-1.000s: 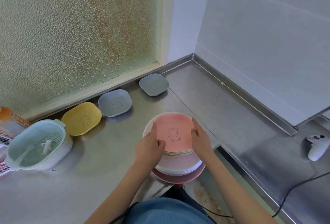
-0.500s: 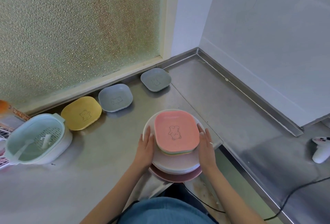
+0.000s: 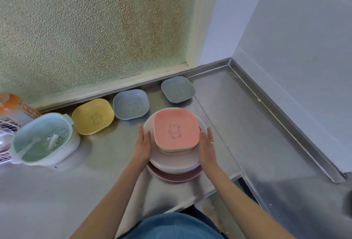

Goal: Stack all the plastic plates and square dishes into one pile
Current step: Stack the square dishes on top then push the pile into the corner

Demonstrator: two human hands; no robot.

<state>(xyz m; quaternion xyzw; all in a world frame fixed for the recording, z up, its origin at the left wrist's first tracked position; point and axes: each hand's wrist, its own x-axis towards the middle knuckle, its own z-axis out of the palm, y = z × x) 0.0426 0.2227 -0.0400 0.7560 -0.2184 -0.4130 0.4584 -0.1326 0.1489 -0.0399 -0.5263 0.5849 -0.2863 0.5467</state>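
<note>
both hands are pressing flat against the pile's sides, fingers straight and together: the left hand (image 3: 142, 146) is touching the white plates' (image 3: 172, 162) left rim, the right hand (image 3: 206, 148) their right rim, beside the pink square dish (image 3: 176, 129) lying on top, its bear's head pointing toward the person. a darker pink plate (image 3: 173, 176) is sitting lowest. beyond the fingertips, yellow (image 3: 93, 116), blue (image 3: 130, 104) and grey-green (image 3: 178, 89) dishes are lying in a row along the window frame.
</note>
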